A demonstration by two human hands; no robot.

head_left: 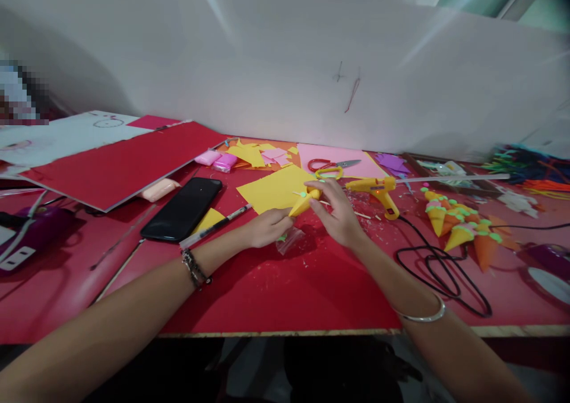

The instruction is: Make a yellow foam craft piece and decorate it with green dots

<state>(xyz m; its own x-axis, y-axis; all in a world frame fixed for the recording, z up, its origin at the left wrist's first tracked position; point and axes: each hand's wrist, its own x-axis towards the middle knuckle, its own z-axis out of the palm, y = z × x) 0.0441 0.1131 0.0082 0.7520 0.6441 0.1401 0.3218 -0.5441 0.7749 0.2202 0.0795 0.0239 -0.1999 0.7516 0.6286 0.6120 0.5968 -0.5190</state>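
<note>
My left hand pinches the narrow tip of a small yellow paper cone, which lies sideways above the table. My right hand curves round the cone's wide end, thumb on the near side and fingers over the far side. A bit of pale green shows on the cone; its opening is mostly hidden by my fingers. Beneath my hands lies a small clear plastic bag with something green by it. Just behind is a yellow paper sheet. To the right rests a yellow glue gun with a long glue stick.
Several finished yellow and orange cones sit at the right, near the gun's looped black cord. Scissors and paper scraps lie behind. A black phone, a pen and a red board are at left.
</note>
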